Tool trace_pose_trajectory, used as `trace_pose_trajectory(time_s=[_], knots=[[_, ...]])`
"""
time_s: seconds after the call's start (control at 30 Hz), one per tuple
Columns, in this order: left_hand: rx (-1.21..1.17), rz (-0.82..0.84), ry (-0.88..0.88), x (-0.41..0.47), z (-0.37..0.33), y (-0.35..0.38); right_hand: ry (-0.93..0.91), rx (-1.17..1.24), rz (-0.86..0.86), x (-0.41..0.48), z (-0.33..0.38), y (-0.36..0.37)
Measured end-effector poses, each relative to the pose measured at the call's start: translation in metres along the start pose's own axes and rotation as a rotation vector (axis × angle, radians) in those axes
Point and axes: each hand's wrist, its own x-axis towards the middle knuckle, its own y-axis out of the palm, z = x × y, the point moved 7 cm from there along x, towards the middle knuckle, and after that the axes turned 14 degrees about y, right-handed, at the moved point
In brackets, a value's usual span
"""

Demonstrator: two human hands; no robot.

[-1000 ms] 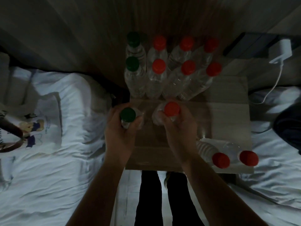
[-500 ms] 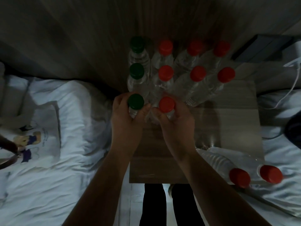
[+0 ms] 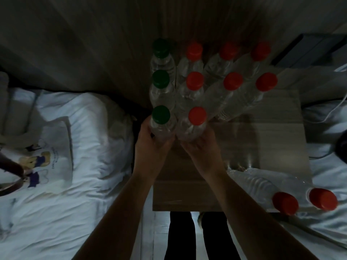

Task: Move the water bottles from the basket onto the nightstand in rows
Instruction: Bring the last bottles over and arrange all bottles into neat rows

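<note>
Dim light; nightstand (image 3: 272, 132) top is pale wood-grain laminate, flat and rectangular, standing between two beds with crumpled white sheets (image 3: 84, 194). Bottles are clear ribbed plastic with round screw caps — green down the left column, red elsewhere; two back rows of four stand upright and tightly packed against the dark panelled wall (image 3: 93, 44).

Left hand (image 3: 150, 149) is wrapped around the body of the green-capped bottle (image 3: 161, 115), upright at the near end of the left column; right hand (image 3: 201, 147) grips the red-capped bottle (image 3: 197, 115) just beside it, the two bottles touching side by side. Both sit directly in front of the second row — whether their bases rest on the wood cannot be told.

Two more red-capped bottles (image 3: 285, 203) are at the near right corner, one partly over the edge by the bedding. A printed cloth bag (image 3: 43, 162) lies on the left bed.
</note>
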Motion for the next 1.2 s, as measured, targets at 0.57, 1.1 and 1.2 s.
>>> trace_pose_trajectory(time_s=[0.57,1.1,1.2], knots=[[0.197,0.117,-0.062,0.017,0.046,0.012,0.005,-0.174,-0.135,0.025,-0.011,0.007],[0.045,0.017,-0.179,-0.136,-0.038,0.027,-0.039,-0.329,0.094,-0.134,-0.006,-0.054],[0.122,0.011,-0.125,-0.161,-0.077,0.036,-0.117,-0.418,0.039,-0.182,0.029,-0.101]])
